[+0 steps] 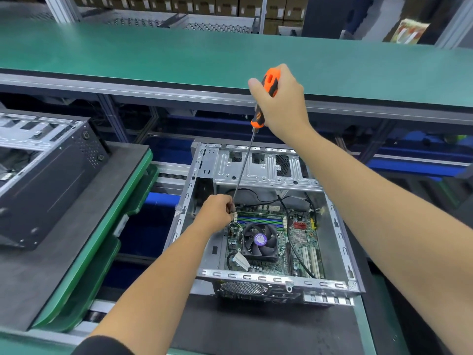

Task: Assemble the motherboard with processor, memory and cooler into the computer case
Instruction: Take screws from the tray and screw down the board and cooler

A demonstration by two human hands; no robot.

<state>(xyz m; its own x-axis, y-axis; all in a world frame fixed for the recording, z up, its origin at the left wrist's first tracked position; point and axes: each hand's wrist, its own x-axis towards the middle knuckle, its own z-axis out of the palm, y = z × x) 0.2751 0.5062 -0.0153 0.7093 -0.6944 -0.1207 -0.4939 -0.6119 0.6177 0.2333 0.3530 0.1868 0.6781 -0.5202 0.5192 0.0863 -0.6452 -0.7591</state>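
An open silver computer case (340, 234) lies on a black pallet in front of me. Inside it sits the green motherboard (299, 242), with a black cooler fan (259, 240) and blue and green memory slots (261, 221). My right hand (281, 103) grips the orange and black handle of a long screwdriver (244, 162) above the case. Its thin shaft slants down to the board's far left corner. There my left hand (217, 213) pinches the shaft near its tip. The tip itself is hidden behind those fingers.
A second dark case (46, 175) lies on a grey pallet (84, 226) at the left. A green shelf (179, 55) runs across above the line, level with my right hand. Black cables (291, 234) loop over the motherboard. Stacked green pallets lie between the two cases.
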